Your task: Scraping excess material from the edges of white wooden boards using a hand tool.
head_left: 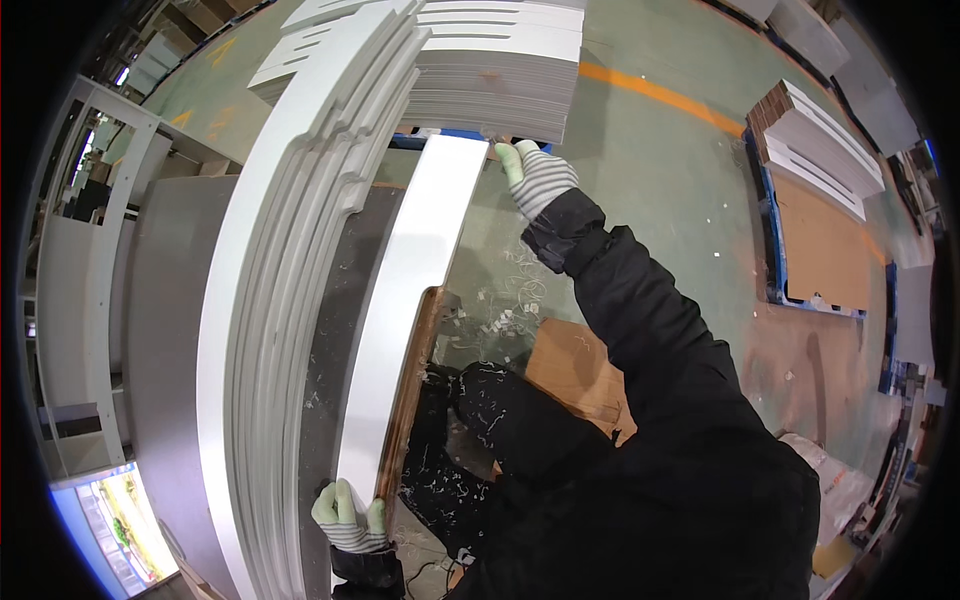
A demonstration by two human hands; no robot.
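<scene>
A long white panel (405,240) with a notched right side and a brown strip along its edge slants across the dark grey work table. My left hand (350,515), in a striped grey and pale green glove, grips the panel near its close end, fingers on top and thumb at the edge. At the far end my right hand (540,180), gloved alike, closes on the panel's right corner; part of its grip is hidden. Left of this panel stands a row of similar notched white panels (290,270), packed tightly together.
Beyond the table, a tall stack of white slotted boards (490,85) rests on a blue pallet. Brown cardboard (580,375) lies on the floor beside my legs, among white scraps. Another loaded pallet (815,240) stands at right. A lit screen (125,525) is at lower left.
</scene>
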